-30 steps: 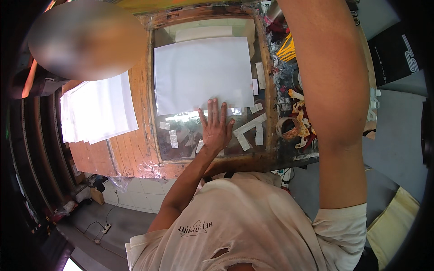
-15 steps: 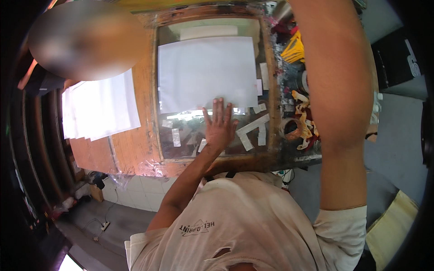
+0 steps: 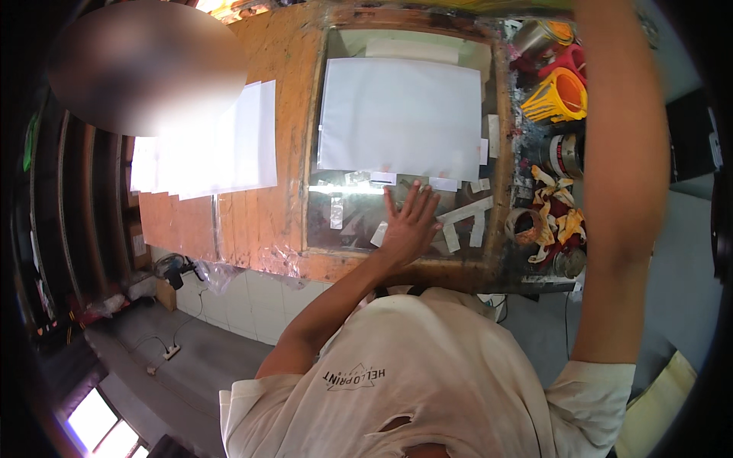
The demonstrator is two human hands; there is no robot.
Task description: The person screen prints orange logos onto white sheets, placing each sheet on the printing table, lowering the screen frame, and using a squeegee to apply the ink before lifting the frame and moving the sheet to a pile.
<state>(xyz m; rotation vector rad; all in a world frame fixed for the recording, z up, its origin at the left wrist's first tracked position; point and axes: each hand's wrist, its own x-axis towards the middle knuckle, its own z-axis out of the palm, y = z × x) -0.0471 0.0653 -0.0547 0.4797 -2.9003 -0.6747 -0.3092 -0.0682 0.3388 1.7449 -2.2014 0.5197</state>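
Observation:
My left hand (image 3: 411,225) lies palm down with its fingers spread, over the glass panel (image 3: 355,217) set in a wooden frame. Its fingertips are just below the near edge of a white paper sheet (image 3: 401,118), close to a small white tab (image 3: 443,185). The sheet lies flat and covers most of the glass. My right forearm (image 3: 622,153) reaches up along the right side and out of the top of the view, so the right hand cannot be seen.
A stack of white sheets (image 3: 229,149) lies on the wooden tabletop (image 3: 179,229) at left. Along the right stand an orange-yellow cup (image 3: 553,95), a can (image 3: 565,155), crumpled stained paper (image 3: 553,206) and a tape roll (image 3: 524,225). Pieces of tape (image 3: 478,227) are on the glass.
My left hand has drawn back from the sheet's near edge, where small white tabs now show. The whole view has shifted, with the table appearing further right. My right arm stays stretched forward.

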